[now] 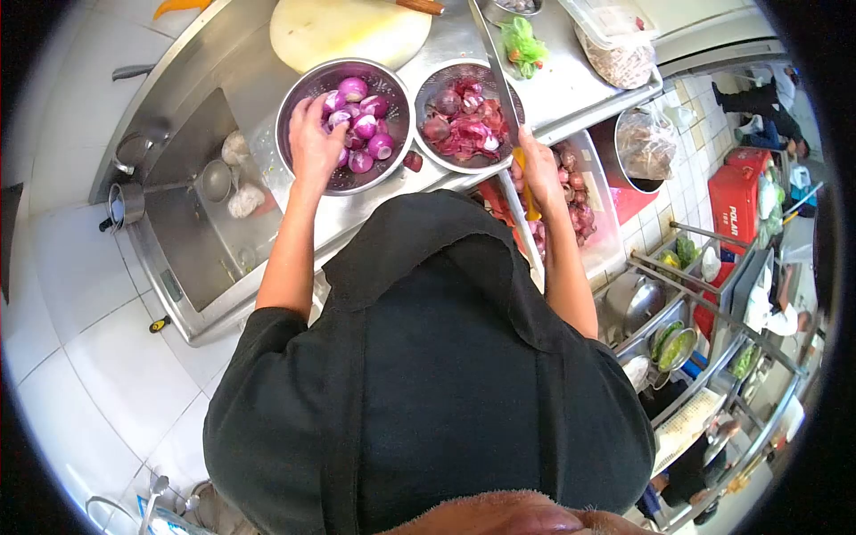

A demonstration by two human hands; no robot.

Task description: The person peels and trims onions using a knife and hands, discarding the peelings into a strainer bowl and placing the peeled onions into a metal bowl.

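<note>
My left hand (314,138) reaches into a metal colander (299,171) of peeled red onions (366,127). Its thumb and fingers curve round a peeled onion at the colander's left side. In my right hand (538,174) is a long knife (496,67), held by its yellow handle (526,198). The blade points away from me and passes over the right edge of a second colander (430,82). Onion skins (477,129) and unpeeled red onions (437,129) fill that one. A small dark red onion piece (413,161) lies between the two colanders.
A round cutting board (348,31) lies beyond the colanders. The sink (192,232) at left holds a ladle (215,181). Below my right hand stands a tub (606,223) of unpeeled red onions. A bin (617,147) and metal shelving (687,285) are at right.
</note>
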